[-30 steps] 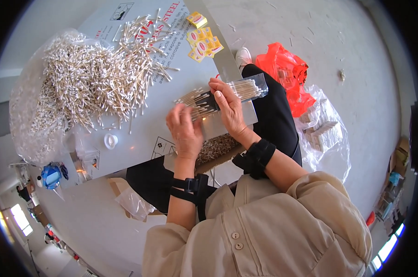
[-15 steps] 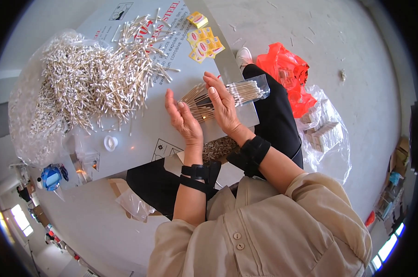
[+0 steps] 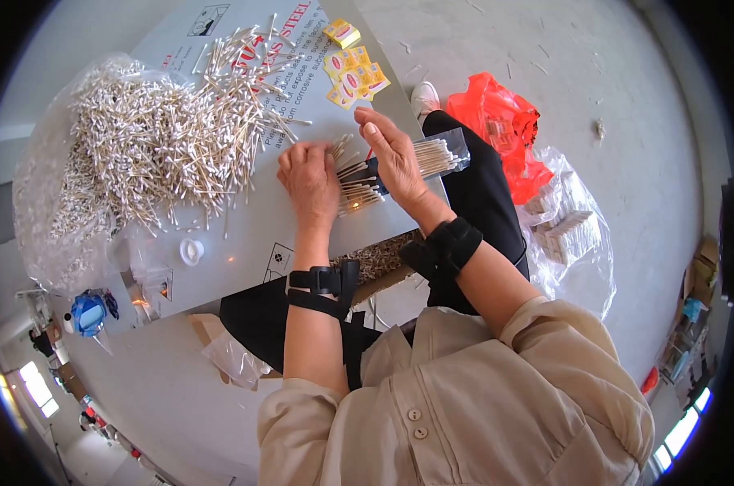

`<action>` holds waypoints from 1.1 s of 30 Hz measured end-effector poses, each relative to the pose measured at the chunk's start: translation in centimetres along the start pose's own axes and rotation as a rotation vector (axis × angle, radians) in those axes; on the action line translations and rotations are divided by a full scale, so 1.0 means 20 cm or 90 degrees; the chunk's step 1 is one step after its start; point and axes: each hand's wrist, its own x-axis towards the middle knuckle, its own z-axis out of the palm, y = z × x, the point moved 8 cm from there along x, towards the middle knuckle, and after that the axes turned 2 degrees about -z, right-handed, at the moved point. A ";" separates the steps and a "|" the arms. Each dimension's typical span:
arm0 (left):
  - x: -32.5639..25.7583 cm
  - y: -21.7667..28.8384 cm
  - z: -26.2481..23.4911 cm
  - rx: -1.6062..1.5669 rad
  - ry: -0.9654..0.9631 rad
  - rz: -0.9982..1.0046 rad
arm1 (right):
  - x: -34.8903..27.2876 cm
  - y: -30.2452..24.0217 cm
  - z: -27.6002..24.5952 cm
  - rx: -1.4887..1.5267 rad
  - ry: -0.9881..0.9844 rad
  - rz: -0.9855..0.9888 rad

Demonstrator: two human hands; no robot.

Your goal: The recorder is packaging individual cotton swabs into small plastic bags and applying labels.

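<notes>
A bundle of cotton swabs (image 3: 433, 157) lies at the table's right edge, its right end inside a clear plastic bag (image 3: 459, 146). My right hand (image 3: 398, 166) is over the middle of it, fingers stretched out and palm turned left. More swabs (image 3: 357, 194) fan out between my hands, with something dark among them. Beside their left ends is my left hand (image 3: 309, 185), back up and fingers bent down. Those fingertips are hidden and a little blurred, so I cannot tell whether they grip anything.
A large heap of loose swabs (image 3: 164, 146) spills from a clear bag on the left. Yellow printed packets (image 3: 356, 79) and a small yellow box (image 3: 342, 33) lie at the far edge. A white ring (image 3: 192, 252) sits nearer. Red (image 3: 497, 113) and clear bags (image 3: 573, 235) rest on the floor.
My left hand has turned from palm inward to back up, moving left and away from me with its fingers bending. My right hand has shifted slightly, its fingers still straight.
</notes>
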 end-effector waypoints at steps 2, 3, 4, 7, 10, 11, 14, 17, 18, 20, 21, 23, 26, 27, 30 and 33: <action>-0.03 0.02 0.03 0.001 -0.063 0.012 | -0.04 0.00 0.00 -0.012 -0.010 -0.006; -0.05 0.02 0.03 -0.001 -0.064 0.012 | -0.06 0.00 0.00 -0.024 -0.021 -0.010; -0.08 0.03 0.02 -0.011 -0.074 0.026 | -0.09 -0.01 0.00 -0.023 -0.021 -0.009; -0.16 0.01 -0.03 -0.159 0.003 -0.008 | -0.16 -0.03 0.02 -0.069 -0.032 -0.031; -0.22 -0.02 -0.05 -0.345 0.118 -0.074 | -0.21 -0.03 0.01 -0.033 0.025 -0.030; -0.24 -0.03 -0.04 -0.393 0.144 -0.093 | -0.22 -0.04 0.02 -0.037 0.033 -0.034; -0.24 -0.02 0.02 -0.539 0.131 -0.165 | -0.22 -0.04 0.03 -0.035 0.029 -0.031; -0.23 0.03 0.07 -0.535 0.105 -0.167 | -0.21 -0.02 0.03 -0.032 0.023 -0.021; -0.22 0.03 0.07 -0.537 0.104 -0.166 | -0.20 -0.01 0.02 -0.035 0.028 -0.018; -0.23 0.01 0.08 -0.602 0.115 -0.192 | -0.19 0.00 0.01 -0.037 0.027 -0.015; -0.23 0.00 0.08 -0.599 0.113 -0.193 | -0.19 0.00 0.01 -0.040 0.027 -0.014; -0.22 -0.03 0.07 -0.630 0.134 -0.191 | -0.18 0.00 0.00 -0.013 0.045 -0.012; -0.18 -0.08 0.05 -0.643 0.132 -0.181 | -0.17 -0.01 0.00 0.004 0.058 -0.015; -0.18 -0.08 0.05 -0.643 0.132 -0.182 | -0.17 -0.02 0.01 -0.007 0.054 -0.021; -0.17 -0.04 0.09 -0.610 0.057 -0.155 | -0.17 -0.02 0.00 -0.028 0.057 -0.045; -0.21 0.02 -0.02 -0.488 0.130 -0.107 | -0.16 0.01 -0.01 0.015 0.061 -0.005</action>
